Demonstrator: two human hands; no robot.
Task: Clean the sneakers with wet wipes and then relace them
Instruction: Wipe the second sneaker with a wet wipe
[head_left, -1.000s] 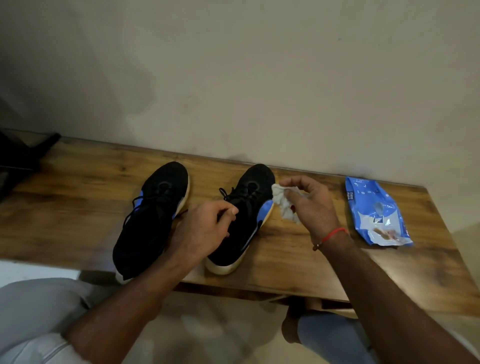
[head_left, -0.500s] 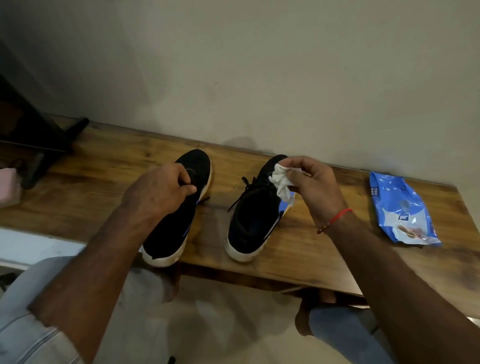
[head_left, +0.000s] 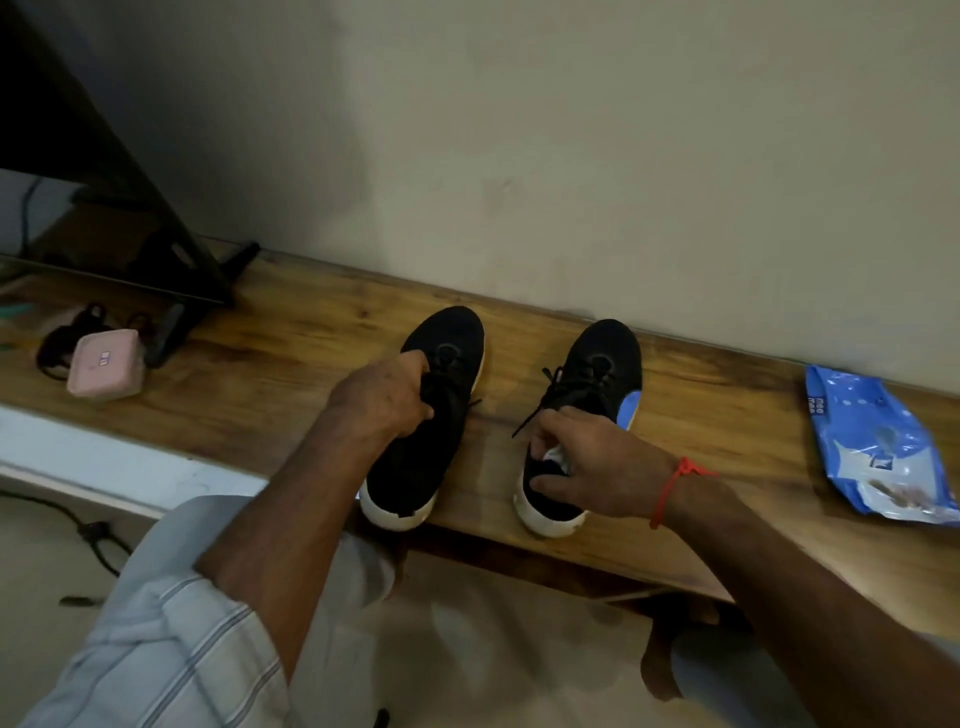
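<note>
While we are working along the wooden shelf from its left end, we are passing a small pink case with dark cords beside it, lying near the foot of a black stand and well apart from the job. Next we are pinching the lace area of the left sneaker with our left hand, fingers closed on the tongue or laces there, probably to keep the shoe from sliding while its white heel hangs just over the shelf edge. We are pressing our right hand onto the collar of the right sneaker, fingers curled around a crumpled white wipe so that it is rubbing the heel opening; its laces are lying loose toward the gap between the shoes. Farther right, we are leaving the blue wipe pack flat on the shelf, within easy reach for a fresh sheet. Both shoes are pointing toe-first at the wall, heels toward us. Cleaning seems under way; relacing is not yet begun.
</note>
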